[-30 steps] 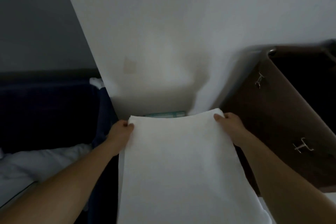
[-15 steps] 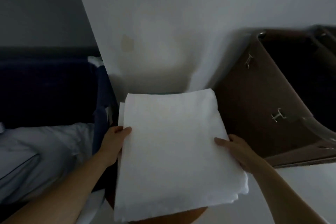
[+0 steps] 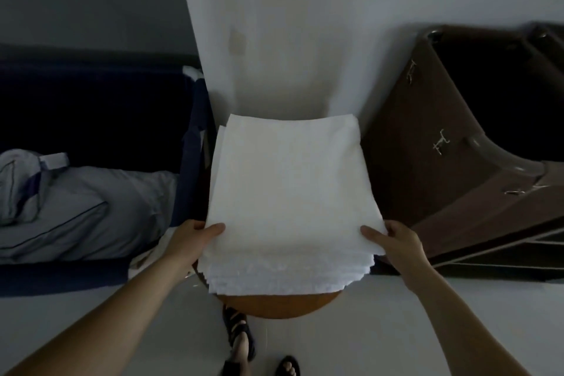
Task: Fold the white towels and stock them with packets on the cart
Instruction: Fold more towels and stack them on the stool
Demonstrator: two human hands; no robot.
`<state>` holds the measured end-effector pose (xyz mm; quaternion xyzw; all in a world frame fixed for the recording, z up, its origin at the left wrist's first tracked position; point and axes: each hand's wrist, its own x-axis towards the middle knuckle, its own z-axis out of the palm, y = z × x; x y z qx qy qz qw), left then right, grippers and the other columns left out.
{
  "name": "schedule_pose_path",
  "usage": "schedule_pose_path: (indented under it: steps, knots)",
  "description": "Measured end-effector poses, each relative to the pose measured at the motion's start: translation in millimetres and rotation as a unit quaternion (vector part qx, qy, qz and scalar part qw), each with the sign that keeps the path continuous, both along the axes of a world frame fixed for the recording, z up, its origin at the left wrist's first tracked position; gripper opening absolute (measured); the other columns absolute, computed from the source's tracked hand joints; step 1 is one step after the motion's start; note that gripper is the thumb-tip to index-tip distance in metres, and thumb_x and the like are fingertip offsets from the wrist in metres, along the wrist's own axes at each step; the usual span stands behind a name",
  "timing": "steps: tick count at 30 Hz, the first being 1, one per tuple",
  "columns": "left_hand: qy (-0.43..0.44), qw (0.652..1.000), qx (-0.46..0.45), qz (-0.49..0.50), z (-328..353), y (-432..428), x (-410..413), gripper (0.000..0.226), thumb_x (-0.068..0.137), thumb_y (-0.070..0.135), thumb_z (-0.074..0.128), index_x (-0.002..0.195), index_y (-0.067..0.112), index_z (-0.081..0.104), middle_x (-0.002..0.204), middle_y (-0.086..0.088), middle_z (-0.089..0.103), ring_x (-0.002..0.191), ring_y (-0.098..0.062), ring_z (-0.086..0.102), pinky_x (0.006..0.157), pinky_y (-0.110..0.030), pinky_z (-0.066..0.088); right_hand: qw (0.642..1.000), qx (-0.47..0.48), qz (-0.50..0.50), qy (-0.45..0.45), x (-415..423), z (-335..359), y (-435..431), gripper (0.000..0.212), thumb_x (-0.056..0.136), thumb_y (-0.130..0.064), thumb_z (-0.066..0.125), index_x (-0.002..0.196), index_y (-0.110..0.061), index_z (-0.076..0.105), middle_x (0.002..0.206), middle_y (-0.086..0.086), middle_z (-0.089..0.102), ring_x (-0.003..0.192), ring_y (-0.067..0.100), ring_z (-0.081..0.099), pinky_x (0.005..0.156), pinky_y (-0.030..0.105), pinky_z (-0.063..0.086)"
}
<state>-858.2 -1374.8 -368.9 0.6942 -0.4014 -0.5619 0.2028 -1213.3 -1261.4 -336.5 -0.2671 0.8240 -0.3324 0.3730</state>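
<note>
A folded white towel (image 3: 290, 189) lies flat on top of a stack of white towels (image 3: 290, 275) that rests on a round brown wooden table (image 3: 280, 304). My left hand (image 3: 190, 238) grips the top towel's near left corner, thumb on top. My right hand (image 3: 396, 241) grips its near right corner the same way. No packets or cart show in this view.
A bed with a dark blue frame (image 3: 190, 143) and grey pillows (image 3: 82, 210) stands to the left. A brown wooden cabinet (image 3: 442, 162) with metal handles stands to the right. A white wall (image 3: 305, 40) rises behind the table. My sandalled feet (image 3: 241, 342) show below.
The towel was drawn down from the wall onto the stack. My hands slid from its far corners to its near corners, and the view tilted down to show the table.
</note>
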Motion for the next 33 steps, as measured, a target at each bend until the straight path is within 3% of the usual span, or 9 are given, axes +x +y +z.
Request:
schedule_pose_path:
  steps: [5,7,9,15,18,21,25,30,33]
  knots:
    - [0.0,0.995,-0.097,0.039,17,3,-12,0.007,0.093,0.022,0.065,0.093,0.015,0.063,0.096,-0.007,0.068,0.084,-0.025,0.065,0.073,-0.038,0.055,0.998,-0.045,0.003,0.031,3,7,1,0.024,0.088,-0.031,0.071,0.082,-0.009,0.067,0.081,0.018,0.067,0.071,0.03,0.061,0.065,0.042,0.053]
    - [-0.044,0.985,-0.163,0.037,21,-2,-12,0.021,0.095,0.026,0.062,0.108,0.009,0.062,0.102,-0.007,0.067,0.088,-0.023,0.064,0.068,-0.032,0.049,0.996,-0.064,-0.008,0.055,-2,12,-5,0.023,0.093,-0.03,0.064,0.081,-0.011,0.067,0.076,0.009,0.065,0.07,0.024,0.057,0.055,0.03,0.046]
    - [-0.099,0.976,-0.191,0.021,17,1,-11,0.031,0.097,0.028,0.059,0.119,0.006,0.057,0.107,-0.007,0.065,0.092,-0.024,0.062,0.069,-0.032,0.045,0.995,-0.054,-0.007,0.083,-3,9,-8,0.02,0.095,-0.03,0.062,0.084,-0.014,0.067,0.074,0.0,0.061,0.074,0.023,0.055,0.058,0.03,0.041]
    - [-0.15,0.987,-0.061,-0.009,-19,14,-6,0.048,0.09,0.042,0.064,0.118,0.003,0.059,0.097,-0.009,0.068,0.081,-0.028,0.065,0.073,-0.042,0.057,0.994,0.05,-0.009,0.098,8,-26,4,0.028,0.09,-0.038,0.06,0.097,-0.011,0.062,0.088,0.005,0.064,0.078,0.024,0.057,0.067,0.032,0.042]
    - [-0.142,0.989,-0.025,-0.016,-12,10,-14,0.039,0.091,0.038,0.06,0.104,0.002,0.057,0.094,-0.011,0.065,0.085,-0.032,0.063,0.081,-0.041,0.056,0.996,0.057,-0.025,0.06,6,-26,-2,0.048,0.078,-0.059,0.059,0.093,-0.014,0.057,0.095,0.011,0.066,0.077,0.026,0.06,0.063,0.037,0.053]
    - [-0.133,0.99,0.021,-0.043,-5,5,-18,0.038,0.091,0.038,0.057,0.102,0.001,0.059,0.094,-0.014,0.066,0.084,-0.033,0.064,0.076,-0.035,0.055,0.996,0.089,-0.014,-0.004,3,-19,-12,0.052,0.084,-0.056,0.063,0.103,-0.008,0.061,0.093,0.009,0.065,0.086,0.03,0.065,0.069,0.041,0.058]
    - [-0.151,0.986,0.016,-0.067,1,-7,-16,0.029,0.087,0.033,0.062,0.095,0.005,0.062,0.092,-0.014,0.069,0.083,-0.033,0.068,0.081,-0.046,0.059,0.992,0.119,0.013,0.031,1,-18,-25,0.063,0.081,-0.059,0.064,0.114,-0.006,0.059,0.099,0.009,0.064,0.09,0.031,0.064,0.081,0.046,0.058]
    - [-0.192,0.978,0.007,-0.076,0,-5,-13,0.054,0.093,0.041,0.059,0.124,-0.003,0.05,0.108,-0.017,0.065,0.092,-0.033,0.064,0.083,-0.043,0.057,0.984,0.12,0.04,0.122,8,-16,-31,0.063,0.091,-0.058,0.052,0.122,-0.004,0.049,0.104,0.009,0.058,0.096,0.032,0.059,0.081,0.041,0.05]
    - [-0.244,0.959,-0.019,-0.143,-1,1,-13,0.046,0.099,0.039,0.053,0.124,0.0,0.047,0.112,-0.017,0.061,0.091,-0.028,0.058,0.078,-0.036,0.051,0.986,0.092,0.055,0.127,8,-19,-30,0.057,0.096,-0.055,0.046,0.119,-0.003,0.048,0.102,0.009,0.057,0.09,0.029,0.055,0.074,0.035,0.042]
